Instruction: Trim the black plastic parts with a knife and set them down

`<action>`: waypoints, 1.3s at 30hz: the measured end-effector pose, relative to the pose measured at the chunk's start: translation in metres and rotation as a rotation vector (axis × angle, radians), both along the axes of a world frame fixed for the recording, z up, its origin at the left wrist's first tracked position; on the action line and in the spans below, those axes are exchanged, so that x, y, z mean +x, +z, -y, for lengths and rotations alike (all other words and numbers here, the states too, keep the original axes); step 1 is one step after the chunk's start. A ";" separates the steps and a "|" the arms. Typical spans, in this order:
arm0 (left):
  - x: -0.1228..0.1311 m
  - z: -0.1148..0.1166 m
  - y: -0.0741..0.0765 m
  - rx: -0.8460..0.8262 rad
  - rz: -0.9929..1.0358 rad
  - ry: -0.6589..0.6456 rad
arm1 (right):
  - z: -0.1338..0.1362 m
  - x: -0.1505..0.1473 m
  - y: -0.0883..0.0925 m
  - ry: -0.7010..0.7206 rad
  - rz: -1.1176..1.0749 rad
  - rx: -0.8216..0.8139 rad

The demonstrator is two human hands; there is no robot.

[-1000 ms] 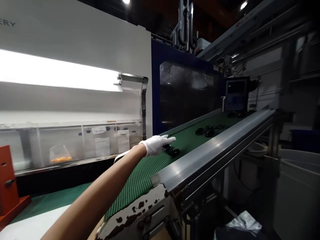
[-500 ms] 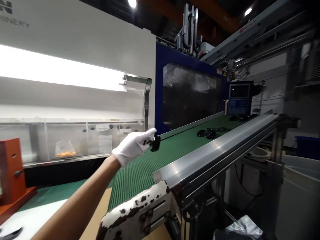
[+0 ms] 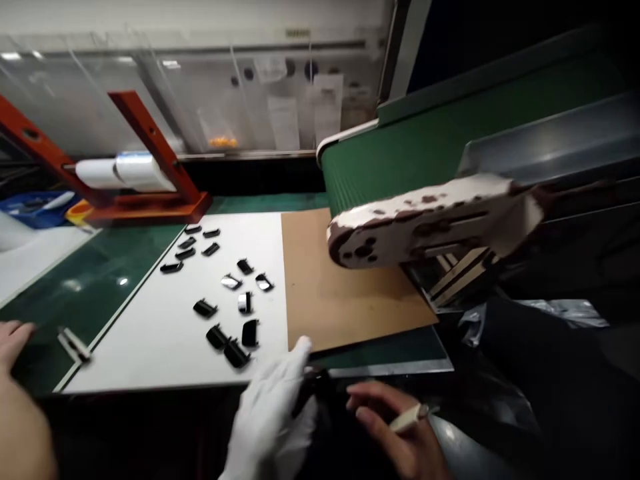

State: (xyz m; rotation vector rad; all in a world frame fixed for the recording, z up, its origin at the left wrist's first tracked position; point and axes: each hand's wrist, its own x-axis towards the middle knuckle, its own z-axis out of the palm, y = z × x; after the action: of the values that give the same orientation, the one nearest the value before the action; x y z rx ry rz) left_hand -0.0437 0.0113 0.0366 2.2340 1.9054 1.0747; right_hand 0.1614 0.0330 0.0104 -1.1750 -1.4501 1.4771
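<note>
My left hand (image 3: 273, 407), in a white glove, is closed around a dark moulded part (image 3: 317, 383) at the table's front edge; the fingers cover much of it. To its right, my bare right hand (image 3: 400, 427) grips a small tool with a pale handle (image 3: 409, 419), whose exact kind is unclear. Several small black plastic parts (image 3: 205, 308) lie on the white sheet (image 3: 150, 333) ahead of my left hand. A few of them reflect the light brightly.
Another person's hand (image 3: 13, 343) rests at the left edge near a small pale tool (image 3: 74, 345). Brown cardboard (image 3: 345, 293) lies beneath the end of the green conveyor (image 3: 425, 150). An orange stand (image 3: 165, 153) holds white rolls (image 3: 143, 171). Plastic film (image 3: 500, 393) hangs at right.
The view has swung down and left from the conveyor to the table. My left hand has come back from above the belt with a black part. My right hand has come into view.
</note>
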 end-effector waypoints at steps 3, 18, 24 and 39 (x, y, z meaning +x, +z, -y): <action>0.021 -0.001 -0.012 -0.065 -0.020 -0.118 | -0.006 -0.006 -0.001 0.010 -0.020 0.048; -0.008 -0.009 0.001 -0.081 0.125 -0.127 | -0.007 0.003 -0.021 -0.367 -0.379 -0.282; -0.032 -0.008 -0.015 -0.157 0.135 -0.139 | -0.015 0.004 -0.013 -0.381 -0.483 -0.396; 0.022 -0.024 -0.017 -0.431 0.374 -0.356 | -0.012 -0.002 -0.006 -0.481 -0.477 -0.386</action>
State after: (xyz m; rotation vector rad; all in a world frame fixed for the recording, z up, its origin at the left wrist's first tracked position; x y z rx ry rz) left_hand -0.0213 0.0350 0.0193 1.8734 1.3649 0.8510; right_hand 0.1593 0.0450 0.0044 -1.1784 -0.5283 1.5763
